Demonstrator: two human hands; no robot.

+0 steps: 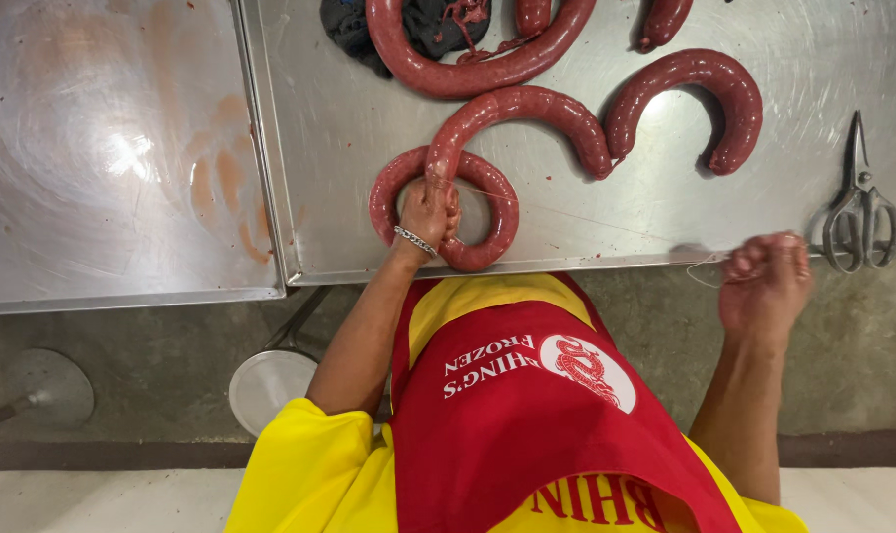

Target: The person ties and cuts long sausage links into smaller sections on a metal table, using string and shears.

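I have the left hand [428, 209] clamped on the joined ends of the ring sausage [487, 212], which lies on the steel surface [616, 212] near its front edge. The loop runs from my grip round to the right and back under my wrist. A thin white string [566, 209] leaves that grip and runs taut to the right, well apart, to the right hand [764, 276], which is closed in a fist on its free end just off the surface edge.

To do this step well, as I judge it:
1. Hold the left grip firm on the pinched casing so the ends do not slip apart.
2. Pull with the right grip level and in line with the string, not upward, so the knot seats without cutting the casing.
3. Keep the ring flat on the surface.

The scissors [859, 202] lie beyond the right grip, on the surface. Further curved sausages [690, 94] lie above the left grip, apart from the ring except one arc [527, 109], which touches it at my fingers.
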